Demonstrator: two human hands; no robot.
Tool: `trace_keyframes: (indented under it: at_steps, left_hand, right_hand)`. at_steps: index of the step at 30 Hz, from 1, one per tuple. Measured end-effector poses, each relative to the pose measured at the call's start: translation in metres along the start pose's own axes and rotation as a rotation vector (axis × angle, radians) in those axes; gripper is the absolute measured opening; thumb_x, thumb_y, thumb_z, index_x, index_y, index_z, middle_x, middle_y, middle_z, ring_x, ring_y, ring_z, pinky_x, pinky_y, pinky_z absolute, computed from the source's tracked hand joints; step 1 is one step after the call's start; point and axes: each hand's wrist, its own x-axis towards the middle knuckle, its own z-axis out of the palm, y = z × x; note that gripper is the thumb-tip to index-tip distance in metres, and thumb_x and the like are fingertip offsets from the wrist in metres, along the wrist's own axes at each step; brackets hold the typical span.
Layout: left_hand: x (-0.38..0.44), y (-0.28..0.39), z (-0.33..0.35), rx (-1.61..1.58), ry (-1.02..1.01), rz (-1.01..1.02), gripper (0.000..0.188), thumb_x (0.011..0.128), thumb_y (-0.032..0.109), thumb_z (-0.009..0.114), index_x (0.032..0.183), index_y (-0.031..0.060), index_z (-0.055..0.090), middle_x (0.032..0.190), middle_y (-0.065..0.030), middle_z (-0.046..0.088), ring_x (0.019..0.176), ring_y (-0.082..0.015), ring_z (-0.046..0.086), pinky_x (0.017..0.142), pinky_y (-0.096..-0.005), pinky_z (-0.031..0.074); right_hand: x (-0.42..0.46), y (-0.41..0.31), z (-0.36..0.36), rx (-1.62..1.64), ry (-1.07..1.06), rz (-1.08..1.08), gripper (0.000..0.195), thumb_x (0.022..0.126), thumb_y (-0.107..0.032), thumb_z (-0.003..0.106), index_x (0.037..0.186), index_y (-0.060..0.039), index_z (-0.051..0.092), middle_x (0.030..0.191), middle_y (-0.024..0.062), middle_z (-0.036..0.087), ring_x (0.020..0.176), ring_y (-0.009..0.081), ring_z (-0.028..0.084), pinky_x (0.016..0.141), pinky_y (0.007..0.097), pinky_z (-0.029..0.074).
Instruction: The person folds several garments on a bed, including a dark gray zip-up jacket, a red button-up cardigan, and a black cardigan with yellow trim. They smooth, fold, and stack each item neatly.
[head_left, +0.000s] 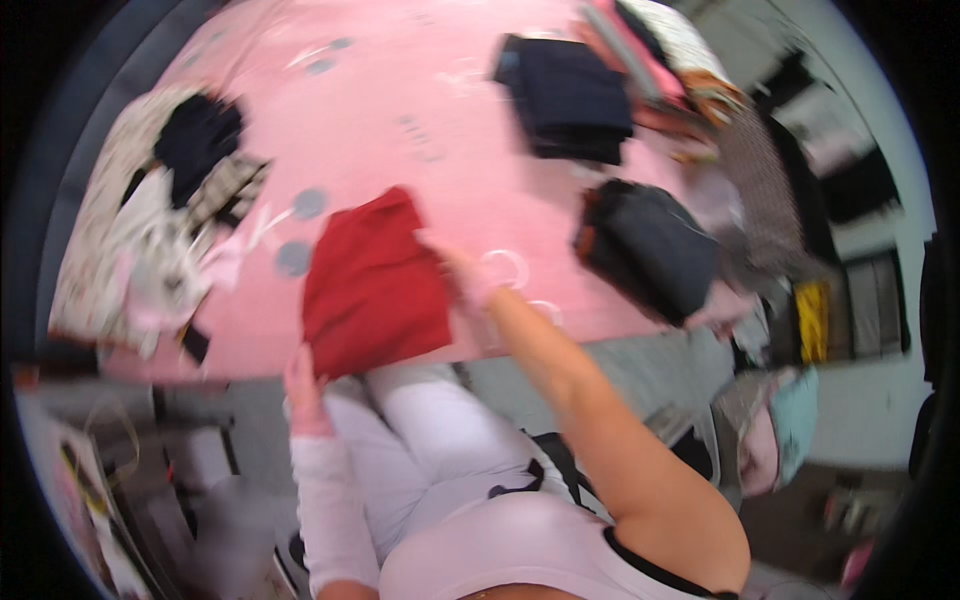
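A folded red garment (379, 289) lies at the near side of a bed with a pink sheet (390, 90), its lower edge close to my knees. My left hand (304, 390) holds its near left corner, thumb and fingers around the edge. Against the garment's right side is my right hand (461, 266), fingers along the edge. Motion blur hides whether those fingers grip the cloth or only touch it.
To the right are a stack of folded dark navy clothes (574, 97) and a dark grey folded bundle (649, 251). More garments (772, 172) line the right edge. A loose pile of white clothes (161, 262) and a dark garment (199, 142) lies at left. A clear bag (765, 427) stands beside the bed.
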Motion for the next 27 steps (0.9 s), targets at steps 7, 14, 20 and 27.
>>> trace_keyframes:
  at_steps: [7,14,20,27]
  left_hand:
    - [-0.099,-0.016,0.049,-0.488,-0.114,-0.372,0.069,0.088,0.060,0.057,0.137,0.0147,0.044,0.143,-0.0019,0.042,0.127,-0.0213,0.042,0.106,-0.0436,0.028]
    - [-0.117,0.015,0.159,-0.743,-0.852,-0.118,0.071,0.094,0.035,0.060,0.151,0.0168,0.022,0.155,-0.0121,0.023,0.136,-0.0278,0.036,0.111,-0.0456,0.031]
    - [-0.089,0.157,0.312,-0.526,-0.960,0.147,0.051,0.094,0.033,0.059,0.139,0.0123,0.045,0.140,-0.0140,0.046,0.130,-0.0284,0.044,0.106,-0.0433,0.040]
    - [-0.127,0.090,0.327,-0.015,-0.929,0.047,0.054,0.094,0.035,0.059,0.138,0.0083,0.046,0.134,-0.0097,0.053,0.118,-0.0206,0.054,0.097,-0.0372,0.046]
  right_hand:
    - [-0.042,-0.018,0.038,0.216,-0.460,0.255,0.058,0.081,-0.036,0.068,0.126,-0.0006,0.055,0.118,0.0138,0.064,0.104,0.0244,0.062,0.093,0.0345,0.048]
    - [-0.149,-0.064,0.008,0.305,-0.344,-0.336,0.044,0.086,-0.026,0.063,0.122,-0.0020,0.056,0.117,0.0104,0.063,0.104,0.0212,0.061,0.096,0.0335,0.046]
    - [-0.217,-0.137,-0.087,0.553,-0.304,-0.864,0.036,0.090,-0.021,0.062,0.122,-0.0055,0.057,0.123,0.0071,0.061,0.110,0.0199,0.058,0.100,0.0348,0.044]
    - [-0.179,-0.095,-0.257,0.644,0.133,-1.187,0.043,0.095,-0.023,0.058,0.133,-0.0051,0.047,0.136,0.0098,0.052,0.124,0.0265,0.050,0.107,0.0448,0.041]
